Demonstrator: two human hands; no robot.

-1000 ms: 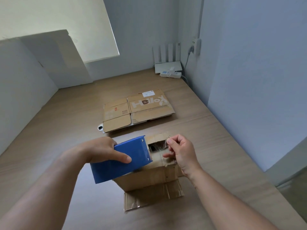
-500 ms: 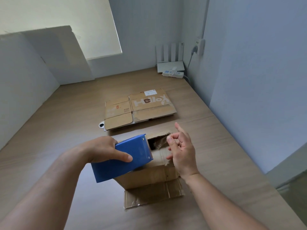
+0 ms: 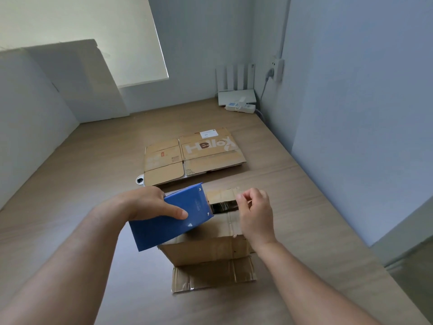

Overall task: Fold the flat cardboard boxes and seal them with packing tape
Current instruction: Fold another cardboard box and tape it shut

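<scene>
Worn brown cardboard box (image 3: pixel 206 249) is set upright on counter (image 3: pixel 93 184), creased flap splayed flat at near side. Blue tape dispenser (image 3: pixel 171 221) is gripped by left hand (image 3: pixel 143 202) over box top. Dark tape strip (image 3: pixel 223 205) is drawn out and pinched by curled right hand (image 3: pixel 254 214).

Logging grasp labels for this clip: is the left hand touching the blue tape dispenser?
Touching. The head view shows the left hand gripping the blue tape dispenser, its thumb lying across the dispenser's flat face.
</scene>
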